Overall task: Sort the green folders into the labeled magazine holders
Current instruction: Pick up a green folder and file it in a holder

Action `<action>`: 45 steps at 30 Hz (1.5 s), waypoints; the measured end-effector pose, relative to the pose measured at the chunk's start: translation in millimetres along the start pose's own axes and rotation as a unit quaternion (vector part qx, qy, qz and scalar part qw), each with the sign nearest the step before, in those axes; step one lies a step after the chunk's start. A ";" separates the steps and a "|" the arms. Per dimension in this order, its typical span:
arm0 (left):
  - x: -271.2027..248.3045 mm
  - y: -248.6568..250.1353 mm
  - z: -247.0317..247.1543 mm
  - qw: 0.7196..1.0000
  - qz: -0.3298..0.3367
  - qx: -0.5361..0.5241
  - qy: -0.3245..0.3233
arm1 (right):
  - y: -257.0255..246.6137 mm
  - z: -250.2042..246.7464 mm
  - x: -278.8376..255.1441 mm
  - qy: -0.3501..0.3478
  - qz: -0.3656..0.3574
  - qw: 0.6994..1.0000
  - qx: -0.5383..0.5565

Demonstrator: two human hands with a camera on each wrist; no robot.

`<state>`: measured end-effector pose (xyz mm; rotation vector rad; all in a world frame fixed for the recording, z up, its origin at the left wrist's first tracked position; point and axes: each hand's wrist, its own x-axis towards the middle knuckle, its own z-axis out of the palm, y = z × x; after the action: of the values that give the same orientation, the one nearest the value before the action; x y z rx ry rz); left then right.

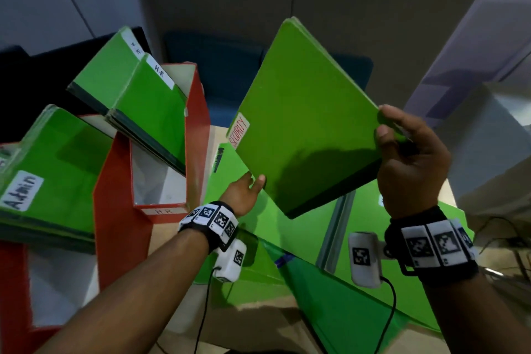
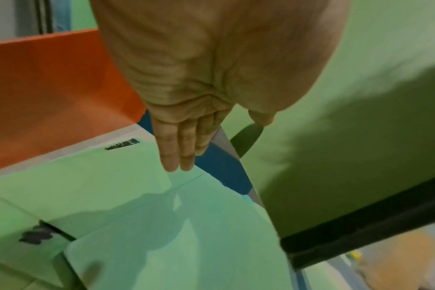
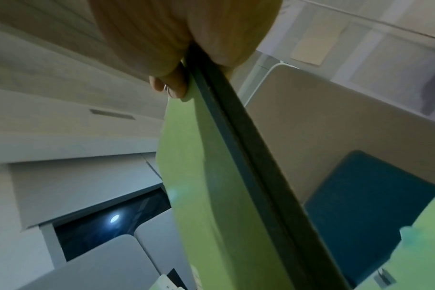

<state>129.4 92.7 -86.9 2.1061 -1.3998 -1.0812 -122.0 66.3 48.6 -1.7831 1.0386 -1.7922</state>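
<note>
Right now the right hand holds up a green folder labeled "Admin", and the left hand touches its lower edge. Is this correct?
Not quite. The raised folder held by the right hand reads "SECURITY", as the head view shows. The Admin folder sits in a red holder. The left hand does touch its lower edge.

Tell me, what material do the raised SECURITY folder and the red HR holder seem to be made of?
SECURITY folder: likely stiff card, matte green with a dark spine; it stays flat though the right hand grips only one corner. HR holder: probably cardboard, red outside, plain white inside, with sharp folded edges.
</note>
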 end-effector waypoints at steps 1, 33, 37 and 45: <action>0.4 -2.0 -2.6 0.999 -0.004 -0.040 0.004 | 1.8 0.4 0.5 0.011 0.012 1.000 0.011; -249.1 -111.4 -244.6 0.814 0.098 -0.146 0.553 | -48.3 300.5 -83.8 -0.340 0.095 0.934 0.057; -293.3 -135.0 -266.7 0.776 0.099 -0.083 0.618 | -93.5 342.2 -116.0 -0.420 0.046 0.903 0.084; -343.2 -164.6 -273.9 0.736 0.090 0.050 0.669 | -149.4 395.2 -188.1 -0.613 -0.094 0.760 0.193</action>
<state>370.0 446.3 105.6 1.8965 -0.7936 0.6395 313.1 214.0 -4.1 -2.1689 -0.0639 -0.4647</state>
